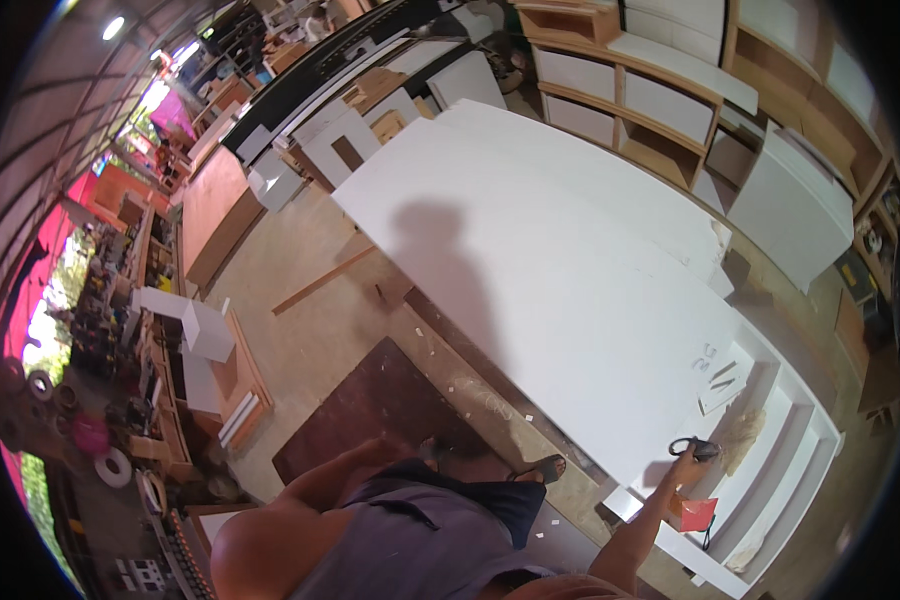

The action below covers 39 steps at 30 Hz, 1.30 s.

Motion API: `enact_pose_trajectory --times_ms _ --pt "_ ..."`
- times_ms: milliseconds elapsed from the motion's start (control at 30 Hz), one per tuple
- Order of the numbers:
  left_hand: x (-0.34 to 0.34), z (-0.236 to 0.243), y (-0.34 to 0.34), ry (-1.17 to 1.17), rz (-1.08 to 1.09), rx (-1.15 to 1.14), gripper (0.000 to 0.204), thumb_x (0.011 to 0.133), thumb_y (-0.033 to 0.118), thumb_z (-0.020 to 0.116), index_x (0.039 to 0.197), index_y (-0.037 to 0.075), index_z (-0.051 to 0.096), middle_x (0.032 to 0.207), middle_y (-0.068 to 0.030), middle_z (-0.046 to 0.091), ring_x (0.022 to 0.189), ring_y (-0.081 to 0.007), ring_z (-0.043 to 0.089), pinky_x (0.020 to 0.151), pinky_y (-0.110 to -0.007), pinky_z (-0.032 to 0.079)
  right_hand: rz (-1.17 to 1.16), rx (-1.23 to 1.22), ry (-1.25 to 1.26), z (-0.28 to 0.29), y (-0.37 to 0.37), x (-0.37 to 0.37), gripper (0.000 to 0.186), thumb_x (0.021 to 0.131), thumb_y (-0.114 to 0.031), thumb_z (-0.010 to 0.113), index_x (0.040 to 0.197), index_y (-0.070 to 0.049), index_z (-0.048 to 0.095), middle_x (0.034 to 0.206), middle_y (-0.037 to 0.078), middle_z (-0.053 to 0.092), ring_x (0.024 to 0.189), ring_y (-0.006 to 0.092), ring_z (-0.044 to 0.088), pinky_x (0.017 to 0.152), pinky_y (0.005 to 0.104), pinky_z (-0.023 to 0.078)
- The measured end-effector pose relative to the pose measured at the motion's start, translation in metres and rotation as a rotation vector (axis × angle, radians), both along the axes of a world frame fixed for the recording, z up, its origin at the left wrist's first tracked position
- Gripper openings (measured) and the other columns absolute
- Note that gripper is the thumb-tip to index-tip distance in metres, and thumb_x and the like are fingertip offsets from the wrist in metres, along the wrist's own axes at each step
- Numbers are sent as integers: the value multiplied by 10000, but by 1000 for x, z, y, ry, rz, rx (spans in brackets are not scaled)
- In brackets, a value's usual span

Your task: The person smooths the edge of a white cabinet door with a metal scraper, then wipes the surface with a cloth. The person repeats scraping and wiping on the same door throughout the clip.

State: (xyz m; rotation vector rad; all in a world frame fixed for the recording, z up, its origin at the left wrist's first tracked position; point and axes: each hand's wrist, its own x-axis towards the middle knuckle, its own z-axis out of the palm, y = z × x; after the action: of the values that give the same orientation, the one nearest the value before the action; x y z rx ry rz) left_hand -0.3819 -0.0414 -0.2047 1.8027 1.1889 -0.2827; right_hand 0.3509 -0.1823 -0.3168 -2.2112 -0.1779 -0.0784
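Nr 1 lg. flat white panel (570, 280), 1 black looped item (706, 451) is clamped in R grip (686, 468); state of L grip (375, 450) can't be told.

A furniture workshop, judging by the white panel (570, 290), wooden cabinets (660, 150) and cluttered bench (173, 435)

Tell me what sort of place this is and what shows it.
Most likely a furniture-making workshop: a large white panel lies spread out, a white divided frame sits at its right end, and wood-framed cabinets with white panels stand beyond.
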Motion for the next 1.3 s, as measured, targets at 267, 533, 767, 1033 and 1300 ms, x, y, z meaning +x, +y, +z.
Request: enact_pose_trajectory --times_ms 267,533,767,1033,1300 --pt "-112 5 32 167 305 166 343 845 362 663 1049 92 719 949 -173 718 942 -367 684 850 -453 524 -184 498 -391 219 -27 -174 448 958 -263 651 1235 70 535 924 154 680 704 238 666 585 356 584" --pt "-118 94 155 -799 86 14 434 966 179 609 1351 -4 527 1055 -56 649 1002 -149 628 866 -328 506 799 443 98 307 120 -494 676 911 -159 617 1514 -42 337 1424 124 452 1281 225 443 1085 355 328" --pt "-138 158 195 -1211 466 -597 444 995 62 539 1430 45 451 1087 -25 628 998 -109 598 839 -258 487 1368 353 926 322 283 -700 537 1029 -349 502 1432 -23 363 1122 73 554 1000 148 561 897 282 456" --pt "-233 150 287 -1056 828 -432 537 863 151 749 1320 13 502 1143 -67 630 947 -139 650 782 -277 548 1725 146 599 279 409 -790 529 1057 -491 326 1227 -29 520 1085 139 525 1130 273 496 1016 408 379" --pt "-275 155 392 -1094 771 -594 392 932 208 672 1267 39 559 1063 -53 649 891 -148 675 724 -300 574 1645 48 433 287 510 -845 695 963 -556 528 1318 36 447 1226 263 481 1190 399 499 1030 454 398"
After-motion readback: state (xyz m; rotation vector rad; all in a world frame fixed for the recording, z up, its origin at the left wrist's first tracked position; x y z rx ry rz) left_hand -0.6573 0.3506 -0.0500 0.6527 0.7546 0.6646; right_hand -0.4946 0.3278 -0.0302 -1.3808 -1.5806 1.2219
